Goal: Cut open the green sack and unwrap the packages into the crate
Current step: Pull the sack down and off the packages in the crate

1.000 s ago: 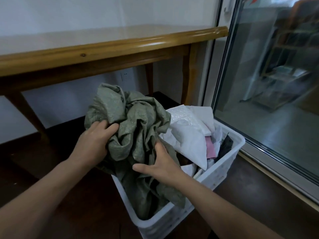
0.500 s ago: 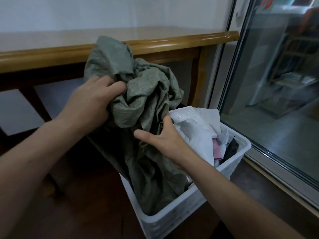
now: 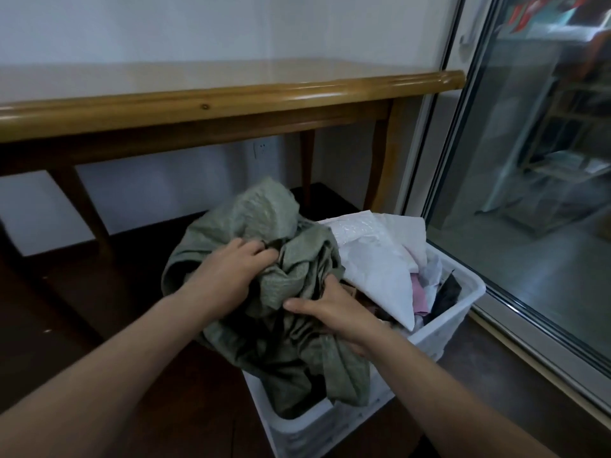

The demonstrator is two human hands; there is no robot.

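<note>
The crumpled green sack (image 3: pixel 281 226) is bunched over the near left end of the white crate (image 3: pixel 439 338), with its lower part hanging inside. My left hand (image 3: pixel 228 276) grips the sack's upper left folds. My right hand (image 3: pixel 334 312) holds its right side, thumb pointing left. White plastic package wrappers (image 3: pixel 373 259), a pink piece (image 3: pixel 418 295) and something dark (image 3: pixel 448 292) fill the far end of the crate.
A wooden table (image 3: pixel 231 97) stands just behind the crate, its legs on the dark floor (image 3: pixel 99 292). A glass sliding door (image 3: pixel 529 160) with its frame runs along the right. A wall socket (image 3: pixel 261 148) shows under the table.
The sack was lifted up in front of the table edge half a second ago. Both hands have now pushed it back down onto the crate.
</note>
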